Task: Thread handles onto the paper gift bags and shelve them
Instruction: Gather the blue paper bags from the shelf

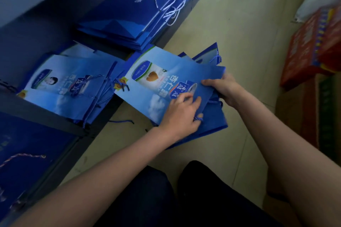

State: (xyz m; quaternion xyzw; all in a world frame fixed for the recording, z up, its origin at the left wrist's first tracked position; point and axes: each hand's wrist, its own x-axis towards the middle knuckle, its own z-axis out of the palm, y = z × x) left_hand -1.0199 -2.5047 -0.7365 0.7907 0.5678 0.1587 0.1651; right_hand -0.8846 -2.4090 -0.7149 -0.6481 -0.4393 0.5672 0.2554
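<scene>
A flat blue paper gift bag (156,86), printed with a can, lies on top of a small pile of like bags (212,127) that juts from the low shelf over the floor. My left hand (181,114) lies on the bag's near end, thumb and fingers pinching a blue cord handle (199,117) at its edge. My right hand (224,88) grips the bag's top edge from the right, fingers curled over it. A second pile of printed bags (70,86) with blue cords lies on the shelf to the left.
Dark blue bags with white cord handles (132,9) are stacked further back on the blue shelf (36,33). Another dark blue bag (27,153) lies at the near left. Red cartons (311,49) stand on the right. Beige floor (239,24) runs between. My dark trousers (166,199) are below.
</scene>
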